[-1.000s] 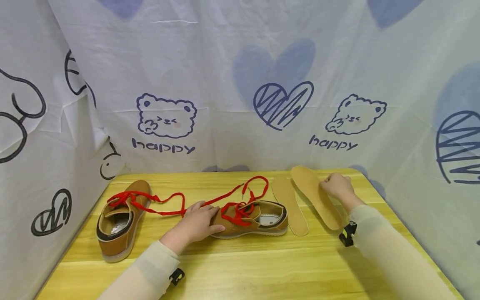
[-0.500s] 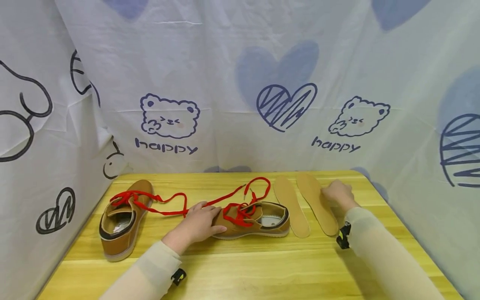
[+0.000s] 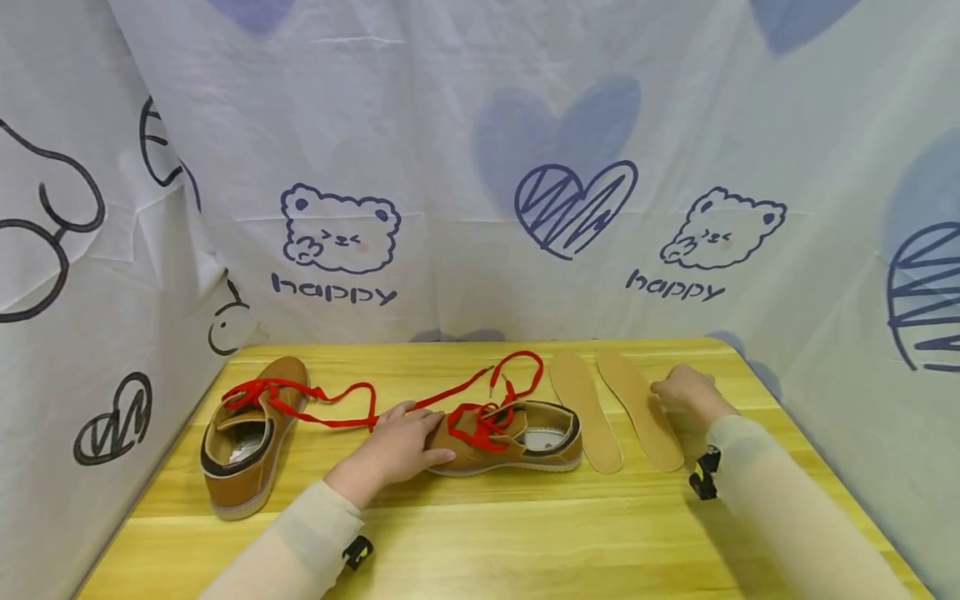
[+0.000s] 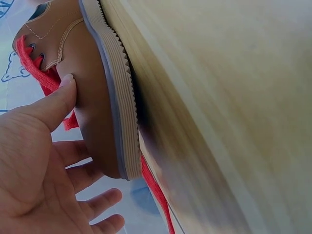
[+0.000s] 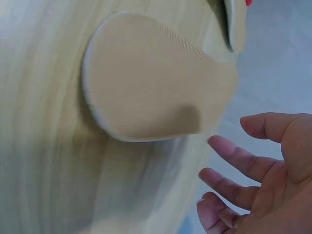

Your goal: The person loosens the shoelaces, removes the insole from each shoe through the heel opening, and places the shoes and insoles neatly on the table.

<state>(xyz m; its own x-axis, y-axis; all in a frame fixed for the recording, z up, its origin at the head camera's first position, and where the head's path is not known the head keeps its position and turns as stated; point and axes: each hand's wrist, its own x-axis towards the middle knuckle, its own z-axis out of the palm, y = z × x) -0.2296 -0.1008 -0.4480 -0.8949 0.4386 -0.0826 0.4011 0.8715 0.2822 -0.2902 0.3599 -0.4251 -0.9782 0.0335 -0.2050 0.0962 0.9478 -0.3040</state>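
A brown shoe [image 3: 465, 446] with red laces [image 3: 480, 429] lies in the middle of the table, its opening to the right. My left hand [image 3: 397, 446] holds its toe; in the left wrist view the thumb [image 4: 66, 95] presses one side while fingers reach behind the toe. Right of the shoe, two tan insoles lie side by side: the left insole [image 3: 588, 417] and the right insole [image 3: 641, 408]. My right hand [image 3: 688, 392] is just beside the right insole. In the right wrist view its fingers are loosely bent and spread, with nothing between them and the insole [image 5: 141, 78] apart from them.
A second brown shoe [image 3: 243, 442] stands at the table's left side, toe pointing away. Its red laces [image 3: 330, 423] trail right towards the middle shoe. A printed white curtain [image 3: 450, 250] hangs behind the wooden table [image 3: 495, 533] and along both sides.
One second ago my right hand held the right insole, its far end raised. The insole then came down flat on the table, and the hand has released it and shifted slightly right. My left hand stays put.
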